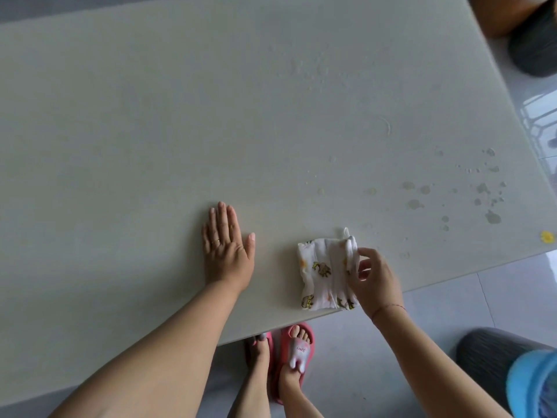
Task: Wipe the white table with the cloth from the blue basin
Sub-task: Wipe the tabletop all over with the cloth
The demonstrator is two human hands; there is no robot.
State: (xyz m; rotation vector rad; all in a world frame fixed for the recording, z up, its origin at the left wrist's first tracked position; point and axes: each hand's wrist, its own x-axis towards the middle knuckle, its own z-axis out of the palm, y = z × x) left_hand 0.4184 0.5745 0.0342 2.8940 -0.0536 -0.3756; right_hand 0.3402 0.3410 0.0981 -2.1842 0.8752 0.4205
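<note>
Folded printed cloth (pixel 327 274) flat nr white table (pixel 150 131) front edge.

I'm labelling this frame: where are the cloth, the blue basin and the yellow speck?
cloth (pixel 319 273): head view, middle of the folded fabric.
blue basin (pixel 526 384): head view, rim at lower right.
yellow speck (pixel 547 236): head view, its centre.

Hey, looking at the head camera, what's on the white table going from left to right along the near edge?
Left hand flat on the white table → folded printed cloth → right hand pinching the cloth's right edge → scattered wet spots → small yellow speck at the far right edge.
</note>
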